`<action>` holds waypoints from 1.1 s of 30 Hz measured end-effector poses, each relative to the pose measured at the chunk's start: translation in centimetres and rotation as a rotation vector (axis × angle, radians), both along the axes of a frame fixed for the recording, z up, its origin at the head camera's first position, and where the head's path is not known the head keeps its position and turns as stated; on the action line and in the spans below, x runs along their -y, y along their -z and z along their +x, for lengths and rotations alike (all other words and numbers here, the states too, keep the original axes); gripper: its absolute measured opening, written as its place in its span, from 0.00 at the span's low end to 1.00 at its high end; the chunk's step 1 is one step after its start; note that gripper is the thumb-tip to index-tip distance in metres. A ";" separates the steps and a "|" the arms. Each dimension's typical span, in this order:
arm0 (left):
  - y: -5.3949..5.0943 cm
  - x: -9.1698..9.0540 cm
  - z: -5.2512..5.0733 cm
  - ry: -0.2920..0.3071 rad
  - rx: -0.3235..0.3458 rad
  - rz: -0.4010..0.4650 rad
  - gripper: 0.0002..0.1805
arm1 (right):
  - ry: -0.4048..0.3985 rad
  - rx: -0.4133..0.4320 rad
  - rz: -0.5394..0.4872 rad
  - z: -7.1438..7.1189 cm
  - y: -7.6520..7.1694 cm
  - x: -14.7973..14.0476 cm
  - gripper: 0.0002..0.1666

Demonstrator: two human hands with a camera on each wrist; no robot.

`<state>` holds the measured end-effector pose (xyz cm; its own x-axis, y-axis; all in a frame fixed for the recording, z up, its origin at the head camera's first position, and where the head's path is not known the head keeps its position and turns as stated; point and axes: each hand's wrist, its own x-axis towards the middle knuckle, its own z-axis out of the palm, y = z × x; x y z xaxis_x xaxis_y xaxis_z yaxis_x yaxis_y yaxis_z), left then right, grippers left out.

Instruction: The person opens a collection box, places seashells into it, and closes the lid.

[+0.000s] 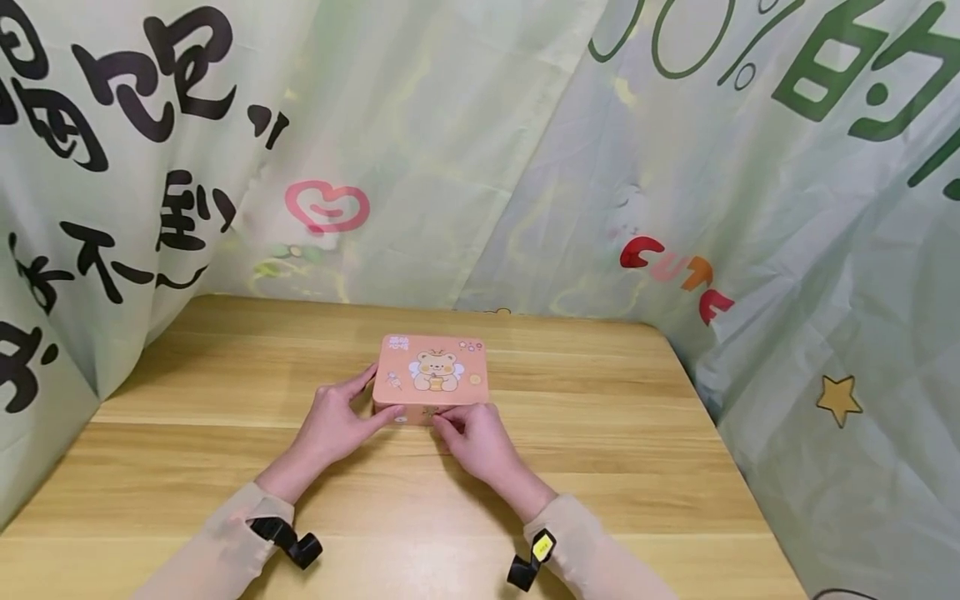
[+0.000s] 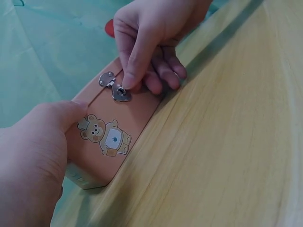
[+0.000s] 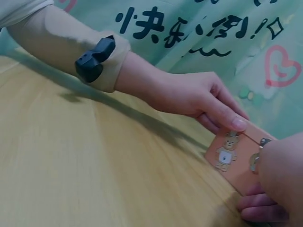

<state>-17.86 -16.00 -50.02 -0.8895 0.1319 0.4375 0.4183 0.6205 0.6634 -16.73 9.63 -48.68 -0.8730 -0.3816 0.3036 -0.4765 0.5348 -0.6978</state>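
Note:
A pink-orange box [image 1: 431, 369] with a cartoon bear on its closed lid sits on the wooden table. My left hand [image 1: 336, 423] grips its left end, the thumb on the front top edge and the fingers round the left side. At the box's front my right hand [image 1: 480, 440] pinches the silver metal latch [image 2: 121, 96] between thumb and index finger. The other right fingers curl loosely below, near the box front. A small bear picture [image 2: 108, 135] shows on the front face, left of the latch.
The wooden table [image 1: 637, 467] runs out on all sides of the box. Printed cloth curtains [image 1: 420, 150] hang behind and beside it. Black wrist devices [image 1: 288, 540] are strapped over both sleeves. A dark cable [image 1: 843, 592] shows at the lower right.

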 end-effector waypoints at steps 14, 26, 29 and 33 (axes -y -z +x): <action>-0.4 0.7 0.3 -0.034 0.022 0.049 0.42 | 0.057 0.020 -0.113 0.8 -0.2 -0.4 0.07; -4.0 1.4 0.0 -0.089 -0.189 0.099 0.09 | 0.032 -0.104 -0.205 0.7 -4.1 -3.0 0.03; -5.4 1.2 0.2 -0.096 -0.262 0.120 0.04 | 0.027 -0.201 -0.186 0.6 -5.4 -3.9 0.03; -7.2 1.0 0.4 -0.080 -0.375 0.143 0.02 | 0.046 -0.370 -0.153 0.3 -6.8 -5.2 0.04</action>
